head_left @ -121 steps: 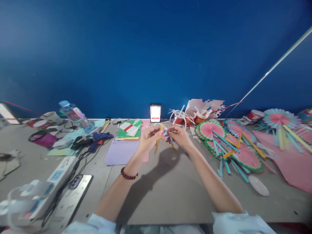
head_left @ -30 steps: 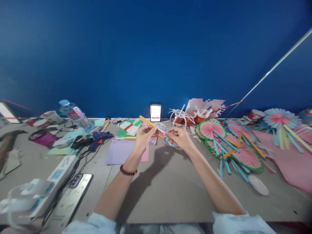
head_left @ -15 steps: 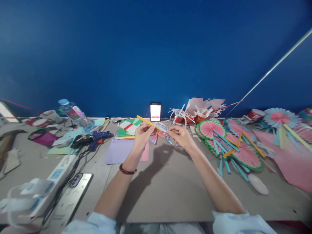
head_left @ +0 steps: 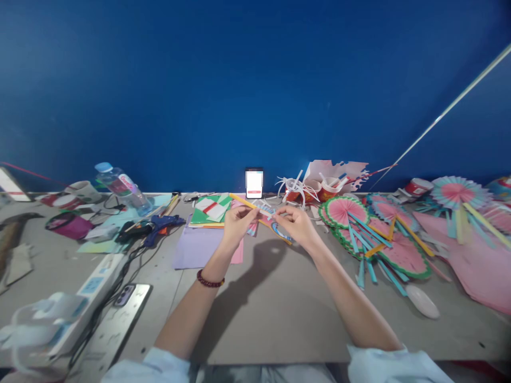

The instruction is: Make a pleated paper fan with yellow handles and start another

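My left hand [head_left: 238, 227] is closed in a pinch on a narrow yellow paper strip [head_left: 242, 201], whose free end slants up and to the left. My right hand [head_left: 298, 227] pinches near the strip's other end, close to the left fingertips. Between the hands shows a pale blue-and-white piece [head_left: 263, 207], too small to make out well. Under the right fingers is a blue-and-white ring [head_left: 280, 232] that looks like a tape roll, partly covered by the hand. A small pleated pink-and-blue paper piece [head_left: 253, 229] shows behind the left fingers.
Purple paper [head_left: 195, 250] and green sheets [head_left: 202, 217] lie left of centre. A lit phone [head_left: 254, 183] stands at the back. Paper fans [head_left: 403, 250] spread to the right. Leftward are a blue glue gun [head_left: 162, 229], a bottle [head_left: 123, 186], a power strip [head_left: 90, 303] and another phone [head_left: 128, 314].
The yellow strip and my left hand have shifted slightly right and down. The blue-and-white ring under my right hand has turned a little. Both hands keep their pinch.
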A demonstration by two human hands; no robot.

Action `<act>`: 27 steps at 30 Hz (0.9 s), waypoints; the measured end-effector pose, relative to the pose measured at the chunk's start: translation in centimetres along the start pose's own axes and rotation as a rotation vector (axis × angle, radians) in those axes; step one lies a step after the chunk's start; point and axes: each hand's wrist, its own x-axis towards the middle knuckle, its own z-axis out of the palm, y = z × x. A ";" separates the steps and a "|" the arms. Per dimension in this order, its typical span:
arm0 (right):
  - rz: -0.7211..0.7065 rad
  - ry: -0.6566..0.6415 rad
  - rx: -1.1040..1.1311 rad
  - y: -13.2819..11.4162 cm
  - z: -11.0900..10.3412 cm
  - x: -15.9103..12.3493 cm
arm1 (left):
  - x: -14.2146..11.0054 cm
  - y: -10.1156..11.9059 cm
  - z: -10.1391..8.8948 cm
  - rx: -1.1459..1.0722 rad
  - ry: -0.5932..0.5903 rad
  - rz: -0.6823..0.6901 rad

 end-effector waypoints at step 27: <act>-0.018 0.047 -0.070 0.2 0.0 0.0 | -0.4 0.6 0.4 -0.052 -0.014 -0.051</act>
